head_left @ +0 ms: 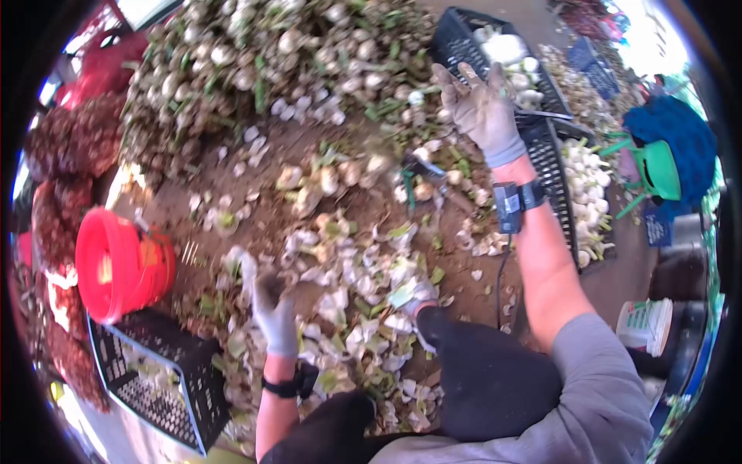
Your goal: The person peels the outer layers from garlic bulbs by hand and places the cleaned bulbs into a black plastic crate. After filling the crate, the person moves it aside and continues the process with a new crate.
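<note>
My right hand (481,112), in a dirty grey glove, reaches forward with spread fingers beside a black crate (456,39). Nothing is in its grasp. White trimmed garlic bulbs (522,73) lie in that crate, and a larger white shape at its far end is blurred. My left hand (272,309), gloved too, hangs low over the littered ground with its fingers apart and nothing visible in them. Between the hands lie loose garlic bulbs (328,182) and a dark tool (423,166), whose kind I cannot make out. Papery garlic skins (363,340) surround my foot.
A big heap of untrimmed garlic (286,54) rises ahead. Leftward are a red bucket (116,263), a tilted black crate (158,379) and filled mesh sacks (77,139). Another crate of white garlic (587,185), a green stool (663,170) and a white tub (645,325) stand to the right.
</note>
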Tool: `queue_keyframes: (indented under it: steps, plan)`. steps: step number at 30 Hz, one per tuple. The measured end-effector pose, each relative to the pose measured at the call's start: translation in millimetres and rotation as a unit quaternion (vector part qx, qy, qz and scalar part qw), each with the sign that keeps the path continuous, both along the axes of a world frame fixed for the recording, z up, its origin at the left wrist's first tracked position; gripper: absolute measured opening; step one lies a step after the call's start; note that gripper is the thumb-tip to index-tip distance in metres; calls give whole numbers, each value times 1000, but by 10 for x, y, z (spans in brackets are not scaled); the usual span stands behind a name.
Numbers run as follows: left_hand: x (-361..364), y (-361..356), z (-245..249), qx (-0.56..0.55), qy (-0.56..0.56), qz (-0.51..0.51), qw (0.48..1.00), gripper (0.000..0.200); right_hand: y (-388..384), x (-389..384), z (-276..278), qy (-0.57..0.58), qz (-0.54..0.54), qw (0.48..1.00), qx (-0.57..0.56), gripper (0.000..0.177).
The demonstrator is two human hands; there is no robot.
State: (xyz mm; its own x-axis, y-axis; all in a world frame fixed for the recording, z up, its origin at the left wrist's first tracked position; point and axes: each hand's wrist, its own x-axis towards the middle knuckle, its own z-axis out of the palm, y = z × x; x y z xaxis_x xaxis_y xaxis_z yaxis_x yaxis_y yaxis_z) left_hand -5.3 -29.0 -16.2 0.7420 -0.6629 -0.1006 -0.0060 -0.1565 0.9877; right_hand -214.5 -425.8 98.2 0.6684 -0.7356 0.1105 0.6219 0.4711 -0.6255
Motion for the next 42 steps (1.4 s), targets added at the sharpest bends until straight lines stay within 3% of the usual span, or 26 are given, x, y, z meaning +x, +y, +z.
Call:
queue_keyframes:
  steps: [1, 3, 4, 5, 7, 9, 12, 15, 16, 17, 19, 20, 22, 24, 26, 27, 29, 33, 38, 40, 42]
  plan:
    - [10, 6, -96, 6, 16, -2, 1000, 37, -54, 63, -197, 53, 65, 996, 35, 73]
    - [44, 5, -367, -6, 23, -7, 1000, 37, 283, 317, -668, 128, 185, 971, -86, 54]
    - [51, 9, -414, 10, 12, -12, 1000, 37, 562, 507, -903, 270, 174, 909, -266, 40]
    - [41, 5, -393, 12, 32, -19, 999, 35, 892, 688, -1139, 396, 148, 797, -432, 29]
    - [25, 16, -345, 14, 96, -27, 995, 33, 1473, 896, -1622, 435, 63, 649, -620, 36]
    - [44, 59, -376, 12, 83, -39, 996, 32, 1789, 1070, -1728, 497, 178, 573, -627, 45]
    - [94, 121, -454, 31, 100, -47, 993, 37, 2078, 1204, -1707, 541, 257, 434, -673, 44]
    - [99, 122, -438, 88, 149, -53, 983, 42, 2086, 1201, -1935, 506, 271, 493, -654, 51]
    - [76, 107, -443, 65, 160, -60, 983, 48, 2159, 1179, -1929, 525, 224, 574, -588, 62]
    - [34, 91, -529, -3, 243, -40, 969, 51, 2239, 1123, -1918, 484, 224, 646, -546, 59]
    - [-14, 34, -388, 5, 228, -24, 973, 50, 2397, 1073, -1639, 393, 217, 773, -449, 55]
    - [-7, 28, -411, -65, 250, -14, 966, 49, 2488, 1097, -1567, 331, 259, 850, -319, 52]
    - [14, 57, -428, -75, 190, 18, 979, 51, 2498, 1127, -1244, 293, 324, 892, -114, 53]
    - [14, 63, -387, -71, 157, 2, 985, 55, 2406, 1169, -1279, 299, 348, 876, -152, 56]
    - [-2, 53, -377, -43, 91, -41, 994, 60, 2488, 1142, -1324, 264, 335, 901, -81, 48]
    - [-24, 33, -315, -38, 11, -32, 999, 62, 2530, 1129, -1344, 245, 328, 911, -46, 47]
    - [-103, -11, -67, -29, -146, -11, 989, 65, 2612, 1183, -1351, 288, 278, 909, -115, 41]
    - [-99, 0, 34, 23, -123, -46, 991, 62, 2547, 1131, -1656, 278, 258, 904, -200, 39]
    - [-129, -42, -66, -36, -54, -52, 997, 57, 2451, 1018, -1596, 247, 223, 895, -297, 36]
    - [-147, -79, -36, -60, -52, -51, 996, 57, 2399, 955, -1319, 295, 273, 887, -225, 29]
    - [-141, -67, 67, -39, 83, -57, 994, 49, 2356, 928, -1231, 346, 292, 870, -197, 24]
